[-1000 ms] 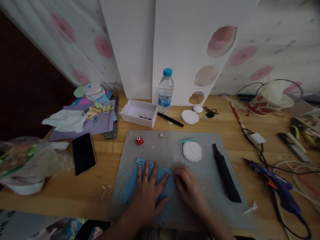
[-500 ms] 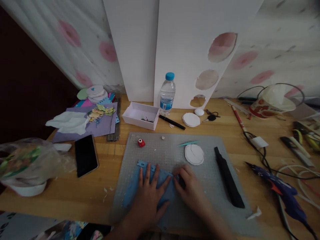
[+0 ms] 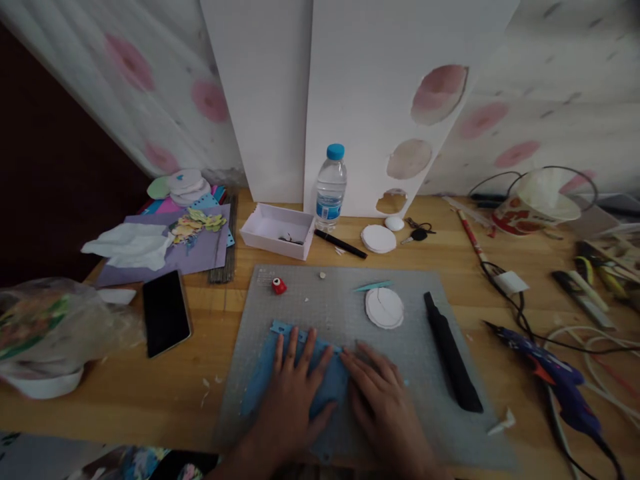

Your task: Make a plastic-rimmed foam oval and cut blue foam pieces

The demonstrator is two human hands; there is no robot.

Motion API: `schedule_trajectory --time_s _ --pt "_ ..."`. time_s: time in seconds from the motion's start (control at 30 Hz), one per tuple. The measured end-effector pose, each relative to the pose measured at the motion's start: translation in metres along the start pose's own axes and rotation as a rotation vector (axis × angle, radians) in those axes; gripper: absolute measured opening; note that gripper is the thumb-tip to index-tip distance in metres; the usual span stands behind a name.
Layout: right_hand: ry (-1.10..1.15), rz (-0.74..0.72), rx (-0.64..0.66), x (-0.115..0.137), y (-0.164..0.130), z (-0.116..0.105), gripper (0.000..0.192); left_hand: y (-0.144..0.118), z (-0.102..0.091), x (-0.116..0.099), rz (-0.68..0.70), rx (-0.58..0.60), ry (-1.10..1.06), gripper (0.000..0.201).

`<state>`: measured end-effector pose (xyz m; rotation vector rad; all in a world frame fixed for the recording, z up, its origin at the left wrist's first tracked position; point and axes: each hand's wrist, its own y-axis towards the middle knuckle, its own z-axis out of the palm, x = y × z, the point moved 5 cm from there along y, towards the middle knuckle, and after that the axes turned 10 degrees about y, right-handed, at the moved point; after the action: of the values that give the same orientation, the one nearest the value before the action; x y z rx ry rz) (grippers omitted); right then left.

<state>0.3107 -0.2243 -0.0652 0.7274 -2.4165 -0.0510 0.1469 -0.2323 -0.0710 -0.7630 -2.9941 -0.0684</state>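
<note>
A blue sheet [image 3: 261, 370] with a folded strip along its top edge lies on the grey cutting mat [image 3: 415, 427]. My left hand [image 3: 295, 383] rests flat on this sheet, fingers spread, the tips over the folded strip. Beside it, my right hand [image 3: 383, 397] lies with fingers stretched out, its fingertips at the sheet's right edge. Above the hands on the mat are a small red punch [image 3: 279, 286], a teal pointed tool [image 3: 374, 286] and a stack of white paper discs [image 3: 385, 309]. A long black tool [image 3: 451, 353] lies on the right of the mat.
A water bottle [image 3: 331, 190], a white box [image 3: 277, 231] and a black pen [image 3: 341, 244] stand or lie behind the mat. To the left are a phone [image 3: 167, 313] and a plastic bag [image 3: 65, 327]. A glue gun [image 3: 550, 373] with cables lies at the right.
My right hand has gone from curled fingers at the sheet's right edge to fingers stretched out there. My left hand stays on the blue sheet. The view has shifted slightly.
</note>
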Motion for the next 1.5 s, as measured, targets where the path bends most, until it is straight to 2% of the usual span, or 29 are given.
schedule_trajectory --time_s 0.13,0.3,0.47,0.7,0.87,1.07,1.2,1.37,1.5 --pt "-0.041 0.034 0.045 0.006 0.000 0.006 0.052 0.002 0.001 0.004 -0.010 -0.004 -0.015 0.079" --pt "-0.092 0.109 -0.031 0.010 0.007 0.018 0.043 0.001 -0.006 0.021 0.016 0.024 -0.058 0.071" --pt "-0.113 0.074 -0.022 0.016 0.013 0.023 0.041 -0.004 -0.005 0.034 0.006 0.034 -0.031 0.077" --pt "-0.175 -0.032 0.079 0.020 0.015 0.034 0.062 -0.005 -0.003 0.032 0.030 0.009 0.003 0.077" --pt "-0.238 -0.014 0.054 0.022 0.013 0.041 0.064 -0.005 0.001 0.028 -0.060 -0.056 0.089 0.074" --pt "-0.282 -0.006 0.020 0.023 0.011 0.045 0.063 -0.008 0.005 0.028 -0.073 -0.044 0.073 0.076" --pt "-0.278 -0.002 0.030 0.024 0.010 0.045 0.062 -0.009 0.002 0.035 -0.112 -0.040 0.054 0.084" --pt "-0.245 -0.001 0.052 0.024 0.011 0.042 0.062 -0.009 -0.007 0.044 -0.078 -0.052 0.059 0.074" --pt "-0.232 0.007 0.049 0.024 0.011 0.040 0.061 -0.013 -0.014 0.065 -0.027 -0.061 0.080 0.069"
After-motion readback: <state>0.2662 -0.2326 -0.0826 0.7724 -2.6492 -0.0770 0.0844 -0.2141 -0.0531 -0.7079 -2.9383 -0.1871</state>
